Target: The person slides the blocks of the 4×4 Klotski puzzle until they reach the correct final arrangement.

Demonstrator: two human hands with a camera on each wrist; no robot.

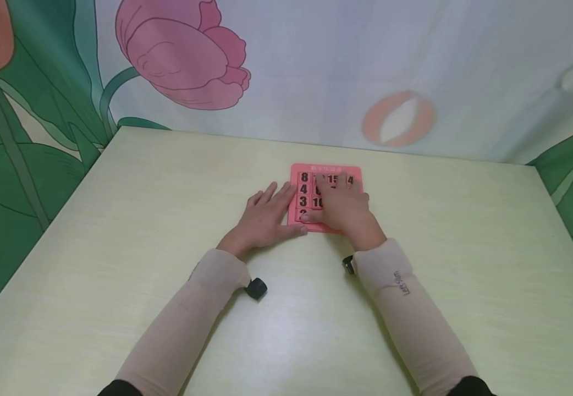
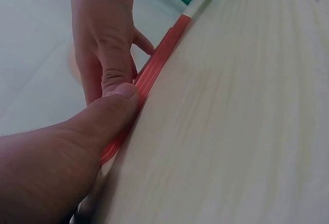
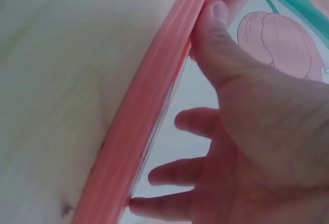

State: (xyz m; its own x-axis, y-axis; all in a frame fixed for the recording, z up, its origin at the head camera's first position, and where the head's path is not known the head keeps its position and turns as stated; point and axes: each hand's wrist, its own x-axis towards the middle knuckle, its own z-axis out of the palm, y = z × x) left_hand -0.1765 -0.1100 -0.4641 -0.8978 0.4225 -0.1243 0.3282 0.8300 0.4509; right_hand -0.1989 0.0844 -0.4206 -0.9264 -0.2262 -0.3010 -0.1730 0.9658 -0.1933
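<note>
A red sliding number puzzle [image 1: 302,227] lies flat on the table, with black numerals on its square tiles. My left hand [image 1: 263,220] rests at its lower left corner, the thumb on the bottom edge and the index finger along the left side. Over the tiles spreads my right hand [image 1: 343,208], its thumb on the bottom left tile and its fingertips at the top row. It hides much of the middle and right of the board. In the right wrist view, the puzzle's side [image 3: 139,106] runs beneath the right fingers [image 3: 177,172], which are nearly straight.
The pale wooden table [image 1: 143,220] carries the board toward its far edge. A white curtain [image 1: 316,66] with printed flowers and leaves hangs behind and beside it. Black straps [image 1: 255,289] stick out near both light sleeves.
</note>
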